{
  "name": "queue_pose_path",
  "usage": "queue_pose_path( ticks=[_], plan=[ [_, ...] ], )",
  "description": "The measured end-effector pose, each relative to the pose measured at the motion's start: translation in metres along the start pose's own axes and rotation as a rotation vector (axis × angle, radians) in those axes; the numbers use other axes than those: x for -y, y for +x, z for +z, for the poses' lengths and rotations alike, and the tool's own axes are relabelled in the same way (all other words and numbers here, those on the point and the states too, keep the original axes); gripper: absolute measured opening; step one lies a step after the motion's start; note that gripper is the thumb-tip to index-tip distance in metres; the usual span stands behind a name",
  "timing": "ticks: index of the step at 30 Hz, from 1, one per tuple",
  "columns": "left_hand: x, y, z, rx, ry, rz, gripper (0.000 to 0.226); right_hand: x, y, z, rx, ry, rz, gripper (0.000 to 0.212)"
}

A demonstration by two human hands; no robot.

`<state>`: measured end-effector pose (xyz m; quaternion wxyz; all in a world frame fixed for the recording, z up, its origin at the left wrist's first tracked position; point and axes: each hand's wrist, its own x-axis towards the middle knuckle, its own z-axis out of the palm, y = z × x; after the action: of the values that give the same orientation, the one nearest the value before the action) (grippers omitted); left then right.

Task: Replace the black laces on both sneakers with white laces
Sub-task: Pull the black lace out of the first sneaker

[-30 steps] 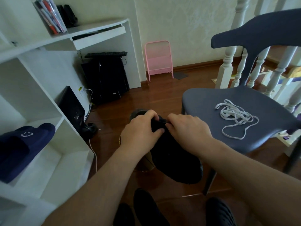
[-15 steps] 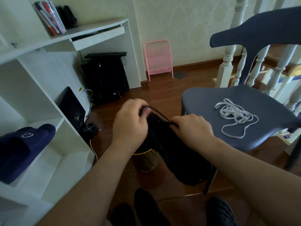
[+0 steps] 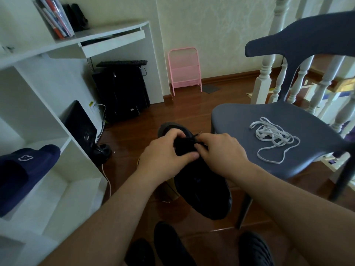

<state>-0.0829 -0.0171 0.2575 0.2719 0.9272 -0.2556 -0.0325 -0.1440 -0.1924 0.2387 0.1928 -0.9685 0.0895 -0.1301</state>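
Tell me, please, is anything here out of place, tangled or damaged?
Nothing looks damaged or spilled. The white laces lie in a loose tangle on the grey chair seat, and would need sorting before threading. Both hands, left hand and right hand, work at the black sneaker.

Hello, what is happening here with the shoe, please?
A person holds a black sneaker in the air with both hands. The left hand grips its upper part, and the right hand pinches the black lace at the eyelets. The white laces lie in a loose pile on the grey chair, not yet used.
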Motion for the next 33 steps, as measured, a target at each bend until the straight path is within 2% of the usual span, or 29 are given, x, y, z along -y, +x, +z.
queue_pose_path(
  ticks=[3,7,12,15,19,22,25,30,33],
  plan=[
    [-0.002,0.001,0.004,-0.083,0.189,0.032,0.041,0.007,-0.004,-0.004,0.009,0.0,-0.002,0.018],
    [-0.004,0.0,0.006,-0.203,0.204,0.043,0.023,0.009,-0.005,-0.003,0.016,0.009,-0.006,0.021],
    [-0.006,0.001,0.002,-0.208,0.217,0.073,0.024,0.0,-0.002,0.001,0.028,0.003,0.057,0.022],
    [-0.004,0.0,-0.001,-0.183,0.092,0.134,0.019,-0.007,0.0,0.006,0.012,0.036,0.064,0.022],
    [-0.002,-0.002,-0.003,-0.331,-0.12,0.157,0.014,-0.011,0.002,0.007,-0.068,0.127,0.037,0.029],
    [-0.005,-0.008,0.0,-0.253,-0.037,0.311,0.009,-0.007,0.004,0.01,-0.1,0.232,0.086,0.032],
    [-0.014,-0.015,0.007,-0.182,0.059,0.426,0.012,-0.02,0.01,0.011,-0.064,0.241,0.176,0.032],
    [-0.007,-0.009,0.005,-0.277,-0.3,0.33,0.019,-0.037,0.01,0.011,-0.041,0.22,0.152,0.031],
    [-0.007,-0.007,-0.007,-0.446,-0.754,0.201,0.018,-0.041,0.009,0.012,-0.055,0.206,0.163,0.03]
  ],
)
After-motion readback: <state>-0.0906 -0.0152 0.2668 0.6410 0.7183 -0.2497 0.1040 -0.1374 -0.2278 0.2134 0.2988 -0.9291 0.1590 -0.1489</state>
